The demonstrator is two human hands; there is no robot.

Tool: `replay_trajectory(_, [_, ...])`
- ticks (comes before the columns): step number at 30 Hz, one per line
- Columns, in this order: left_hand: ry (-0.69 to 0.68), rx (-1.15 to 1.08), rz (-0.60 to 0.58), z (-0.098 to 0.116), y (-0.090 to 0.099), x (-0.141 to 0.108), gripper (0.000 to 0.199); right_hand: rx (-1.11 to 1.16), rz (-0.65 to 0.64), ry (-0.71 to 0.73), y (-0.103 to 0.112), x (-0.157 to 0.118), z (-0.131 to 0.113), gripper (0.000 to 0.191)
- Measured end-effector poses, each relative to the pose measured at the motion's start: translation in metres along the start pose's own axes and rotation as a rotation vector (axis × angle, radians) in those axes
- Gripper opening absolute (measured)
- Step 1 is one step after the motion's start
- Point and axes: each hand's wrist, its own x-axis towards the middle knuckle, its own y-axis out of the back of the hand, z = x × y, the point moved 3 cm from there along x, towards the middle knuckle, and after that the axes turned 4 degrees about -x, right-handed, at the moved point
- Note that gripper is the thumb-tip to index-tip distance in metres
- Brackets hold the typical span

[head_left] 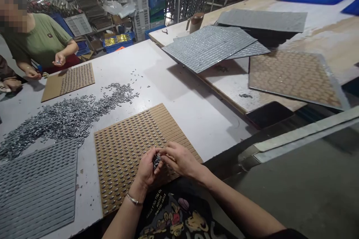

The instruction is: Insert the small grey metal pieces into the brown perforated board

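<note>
Cupped in my left hand [146, 168] is a small heap of dark grey oval pieces [156, 160]. My right hand [178, 158] reaches into that palm, its thumb and fingertips pinched together at the heap; whatever sits between them is too small to make out. Both hands are over the near edge of a brown grooved board [176, 127]. Rows of the same oval pieces cover the board's left and middle part, while bare grooves show along its right side.
Loose oval pieces [67, 115] form a long pile on the white table [157, 71]. A grey grooved board [42, 198] lies left. Across the table a co-worker [45, 41] stands by another brown board [53, 84]. Silvery sheets [210, 46], a mug [196, 22] and a phone [270, 114] are right.
</note>
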Motion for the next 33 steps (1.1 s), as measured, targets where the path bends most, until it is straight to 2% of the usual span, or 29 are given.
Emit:
replay_trajectory(2, [-0.014,0.039,-0.012,-0.005,-0.004,0.002,0.037,-0.060,-0.045,0.054,0.002,-0.006,-0.005,0.012])
replay_trajectory(5, [-0.017,0.074,-0.027,-0.012,-0.007,0.003,0.038,-0.107,-0.062,0.059,0.001,-0.011,-0.003,0.010])
replay_trajectory(10, [0.047,0.076,-0.116,-0.019,-0.009,-0.001,0.035,-0.025,-0.064,0.046,-0.004,-0.021,0.008,0.006])
replay_trajectory(14, [0.115,0.146,-0.161,-0.022,-0.004,-0.007,0.037,0.045,-0.006,-0.013,-0.004,-0.026,0.013,0.011])
replay_trajectory(18, [0.108,0.193,-0.138,-0.021,0.001,-0.009,0.036,0.142,-0.011,-0.064,-0.003,-0.027,0.014,0.010])
replay_trajectory(22, [0.107,0.168,-0.099,-0.022,0.000,-0.008,0.037,0.279,0.026,-0.226,-0.007,-0.024,0.024,0.011])
replay_trajectory(26, [0.080,0.068,-0.008,-0.022,0.003,-0.006,0.039,0.118,0.079,-0.374,-0.010,-0.010,0.041,0.012])
replay_trajectory(33, [-0.008,0.137,0.033,-0.012,0.010,-0.009,0.038,-0.195,-0.090,-0.422,-0.016,0.016,0.048,0.016])
